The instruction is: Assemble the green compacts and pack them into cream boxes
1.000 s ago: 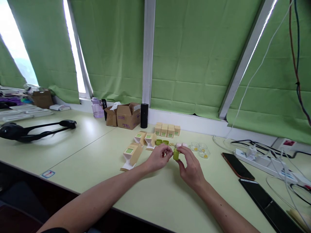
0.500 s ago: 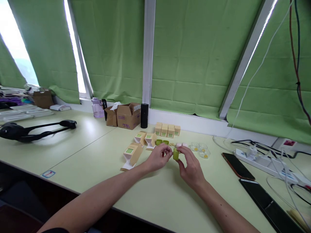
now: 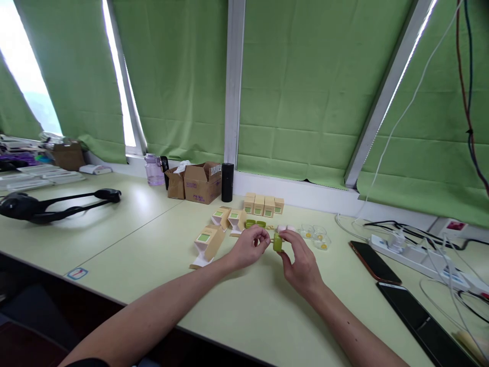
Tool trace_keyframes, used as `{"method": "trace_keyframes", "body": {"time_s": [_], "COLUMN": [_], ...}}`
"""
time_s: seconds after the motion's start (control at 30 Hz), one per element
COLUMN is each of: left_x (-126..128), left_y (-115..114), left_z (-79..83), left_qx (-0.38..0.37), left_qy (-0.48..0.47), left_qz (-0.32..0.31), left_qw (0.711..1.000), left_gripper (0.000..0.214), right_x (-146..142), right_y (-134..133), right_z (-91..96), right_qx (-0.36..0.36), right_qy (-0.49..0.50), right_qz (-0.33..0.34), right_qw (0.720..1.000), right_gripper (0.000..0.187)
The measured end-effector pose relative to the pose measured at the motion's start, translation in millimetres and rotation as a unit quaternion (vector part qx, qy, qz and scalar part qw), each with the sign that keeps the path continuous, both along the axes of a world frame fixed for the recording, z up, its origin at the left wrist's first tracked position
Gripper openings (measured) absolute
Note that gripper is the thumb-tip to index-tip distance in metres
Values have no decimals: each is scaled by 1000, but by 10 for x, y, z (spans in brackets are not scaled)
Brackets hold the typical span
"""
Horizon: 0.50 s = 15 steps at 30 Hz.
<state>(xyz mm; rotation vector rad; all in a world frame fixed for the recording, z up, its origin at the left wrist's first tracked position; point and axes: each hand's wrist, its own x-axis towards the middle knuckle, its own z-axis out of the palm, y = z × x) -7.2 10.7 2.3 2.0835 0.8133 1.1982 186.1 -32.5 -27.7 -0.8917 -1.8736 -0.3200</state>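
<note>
Over the pale green table [image 3: 153, 244], my right hand [image 3: 301, 262] pinches a small olive-green case [image 3: 277, 242] between thumb and fingers. My left hand [image 3: 249, 248] has its fingers curled together against the case's left side, touching it. Just beyond my hands lie another green case [image 3: 254, 224], two pink pieces [image 3: 286, 228] and clear round lens holders with yellow dots [image 3: 316, 236]. Open tan cartons with green labels [image 3: 208, 243] lie left of my left hand.
A row of shut tan cartons [image 3: 263, 204] stands near the window sill, with brown cardboard boxes [image 3: 201, 181], a black cylinder [image 3: 227, 182] and a purple bottle [image 3: 153, 169]. A black headset [image 3: 42, 205] lies far left. Phones [image 3: 374, 262], a power strip [image 3: 412, 251] and cables are at right.
</note>
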Motion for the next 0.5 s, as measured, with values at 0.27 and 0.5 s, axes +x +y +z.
{"method": "trace_keyframes", "body": {"time_s": [0.27,0.5], "left_x": [-7,-16], "left_y": [16,38], "left_z": [-9,-26], "left_qx": [-2,-5], "left_qy": [-8,-3], "left_qz": [-2,0], "left_qw": [1000,1000], "left_gripper": [13,14], "right_x": [8,7], "right_y": [12,8], "right_z": [-12,-7], "right_qx": [-1,-1], "right_qy": [1,3], "right_qz": [-2,-6], "right_qw": [1000,1000], "right_gripper": [46,46]}}
